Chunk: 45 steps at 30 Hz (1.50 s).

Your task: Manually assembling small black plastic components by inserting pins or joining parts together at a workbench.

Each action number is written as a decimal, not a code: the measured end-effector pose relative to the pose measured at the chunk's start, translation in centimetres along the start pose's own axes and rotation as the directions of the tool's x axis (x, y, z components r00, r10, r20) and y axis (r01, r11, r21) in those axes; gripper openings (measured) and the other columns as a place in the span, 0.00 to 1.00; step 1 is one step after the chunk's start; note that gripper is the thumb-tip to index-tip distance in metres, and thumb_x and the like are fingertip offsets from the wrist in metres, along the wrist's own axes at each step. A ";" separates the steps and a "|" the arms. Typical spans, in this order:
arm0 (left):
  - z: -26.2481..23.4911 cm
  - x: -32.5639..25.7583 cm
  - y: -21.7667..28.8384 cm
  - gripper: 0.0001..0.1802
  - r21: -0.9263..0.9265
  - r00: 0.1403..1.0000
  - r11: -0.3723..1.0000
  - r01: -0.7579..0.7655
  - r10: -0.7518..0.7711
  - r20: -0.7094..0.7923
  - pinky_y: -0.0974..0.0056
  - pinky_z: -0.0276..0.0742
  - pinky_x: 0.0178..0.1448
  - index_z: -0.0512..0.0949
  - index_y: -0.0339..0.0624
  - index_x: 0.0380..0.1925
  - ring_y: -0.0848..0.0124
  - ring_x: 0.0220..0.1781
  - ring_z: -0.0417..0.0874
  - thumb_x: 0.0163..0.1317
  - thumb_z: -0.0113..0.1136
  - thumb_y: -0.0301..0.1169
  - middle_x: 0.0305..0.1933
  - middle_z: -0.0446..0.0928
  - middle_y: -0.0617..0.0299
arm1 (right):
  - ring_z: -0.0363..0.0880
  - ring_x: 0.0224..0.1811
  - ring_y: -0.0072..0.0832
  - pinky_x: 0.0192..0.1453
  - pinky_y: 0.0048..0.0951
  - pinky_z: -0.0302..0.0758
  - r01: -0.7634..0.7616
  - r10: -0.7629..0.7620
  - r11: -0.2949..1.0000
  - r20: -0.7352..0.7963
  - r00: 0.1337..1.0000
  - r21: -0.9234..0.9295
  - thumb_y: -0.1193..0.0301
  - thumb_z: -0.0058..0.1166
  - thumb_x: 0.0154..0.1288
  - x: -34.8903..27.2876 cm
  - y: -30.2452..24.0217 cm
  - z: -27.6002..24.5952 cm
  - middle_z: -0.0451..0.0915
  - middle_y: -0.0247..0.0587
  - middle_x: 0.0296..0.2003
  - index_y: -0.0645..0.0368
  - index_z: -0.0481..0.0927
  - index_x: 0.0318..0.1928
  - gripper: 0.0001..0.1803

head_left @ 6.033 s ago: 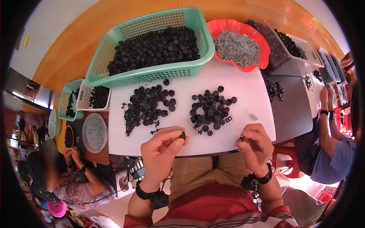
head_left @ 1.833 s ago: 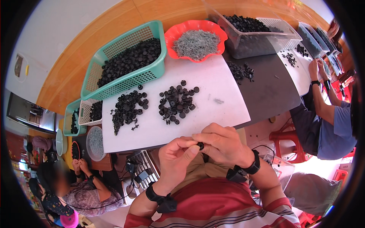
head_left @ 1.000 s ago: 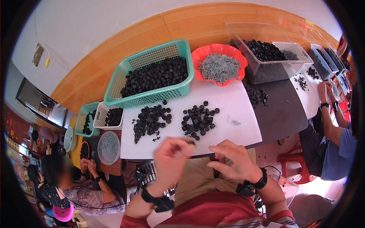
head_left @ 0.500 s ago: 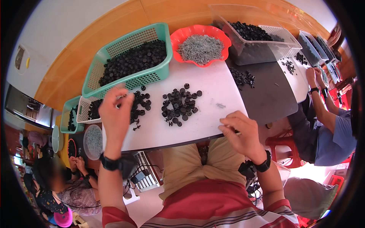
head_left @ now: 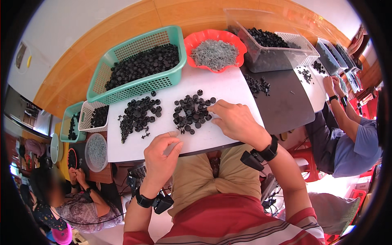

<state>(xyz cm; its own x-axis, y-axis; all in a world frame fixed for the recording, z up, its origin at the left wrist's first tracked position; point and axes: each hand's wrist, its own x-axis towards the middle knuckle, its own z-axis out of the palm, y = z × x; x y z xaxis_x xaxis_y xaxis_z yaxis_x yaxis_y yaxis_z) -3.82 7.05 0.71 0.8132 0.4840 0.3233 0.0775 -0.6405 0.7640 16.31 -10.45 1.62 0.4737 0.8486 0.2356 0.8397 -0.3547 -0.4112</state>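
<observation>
My left hand (head_left: pixel 161 157) is at the table's front edge, just below two piles of small round black plastic parts. Its fingers are curled and its thumb is drawn in beside them; whatever they hold, if anything, is too small to make out. My right hand (head_left: pixel 237 122) reaches in from the right, fingertips at the right edge of the nearer pile of black parts (head_left: pixel 190 113), thumb a little apart from the index finger. A second pile of black parts (head_left: pixel 139 114) spreads to the left, with some tiny cross-shaped pieces. Both piles lie on the white tabletop (head_left: pixel 163 143).
Behind the piles stand a green basket (head_left: pixel 179 73) of black parts, a red scalloped bowl (head_left: pixel 243 47) of grey metal pins, and a clear bin (head_left: pixel 261 63). A small white basket (head_left: pixel 86 122) and a tub of pins (head_left: pixel 96 152) are left. Co-workers sit on both sides.
My left hand has come down and right from over the left pile to the table's front edge. My right hand has moved left and up to the nearer pile.
</observation>
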 end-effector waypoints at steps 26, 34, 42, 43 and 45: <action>3.0 -2.8 4.1 0.10 -0.547 0.964 0.794 0.265 -0.240 0.118 0.72 0.82 0.47 0.84 0.31 0.47 0.77 0.41 0.85 0.66 0.69 0.22 0.44 0.86 0.59 | 0.84 0.29 0.50 0.34 0.45 0.80 -0.012 0.045 0.934 -0.083 0.995 0.358 0.77 0.59 0.58 -4.0 -5.1 -1.8 0.84 0.48 0.30 0.61 0.75 0.45 0.13; 3.2 -3.2 4.1 0.11 -0.676 0.923 0.629 0.385 -0.254 0.290 0.71 0.84 0.47 0.82 0.32 0.50 0.77 0.41 0.86 0.69 0.66 0.22 0.40 0.86 0.60 | 0.84 0.28 0.40 0.31 0.35 0.79 0.169 -0.123 0.813 -0.120 0.985 0.558 0.80 0.63 0.60 -5.7 -6.3 -1.5 0.83 0.41 0.33 0.59 0.78 0.44 0.12; 3.1 -3.4 4.0 0.06 -0.880 0.873 0.195 0.433 -0.333 0.356 0.67 0.86 0.41 0.80 0.34 0.45 0.72 0.35 0.86 0.70 0.64 0.22 0.39 0.85 0.57 | 0.85 0.33 0.37 0.36 0.32 0.82 0.381 -0.205 0.789 -0.378 0.903 0.481 0.80 0.66 0.62 -5.9 -5.6 0.7 0.82 0.43 0.40 0.61 0.83 0.48 0.13; 3.1 -3.4 4.0 0.06 -0.879 0.873 0.197 0.434 -0.333 0.356 0.67 0.86 0.41 0.80 0.34 0.45 0.72 0.35 0.86 0.70 0.64 0.22 0.39 0.85 0.57 | 0.85 0.32 0.34 0.36 0.30 0.82 0.407 -0.214 0.787 -0.413 0.885 0.464 0.82 0.67 0.62 -5.9 -5.6 0.8 0.83 0.43 0.39 0.63 0.83 0.47 0.13; 3.1 -3.3 4.1 0.06 -0.872 0.854 0.158 0.462 -0.345 0.390 0.68 0.85 0.41 0.80 0.35 0.45 0.72 0.35 0.86 0.70 0.64 0.22 0.37 0.85 0.59 | 0.85 0.33 0.34 0.36 0.30 0.82 0.386 -0.201 0.791 -0.394 0.897 0.475 0.81 0.66 0.63 -6.0 -5.4 0.9 0.83 0.44 0.39 0.62 0.83 0.47 0.12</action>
<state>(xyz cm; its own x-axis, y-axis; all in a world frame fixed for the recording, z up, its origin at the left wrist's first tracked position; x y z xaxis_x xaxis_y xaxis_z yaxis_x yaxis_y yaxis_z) -4.42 1.01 1.03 0.8924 0.4018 -0.2054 -0.1150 0.6427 0.7574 8.69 -13.25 1.68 0.3603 0.6775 0.6413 0.7208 0.2341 -0.6524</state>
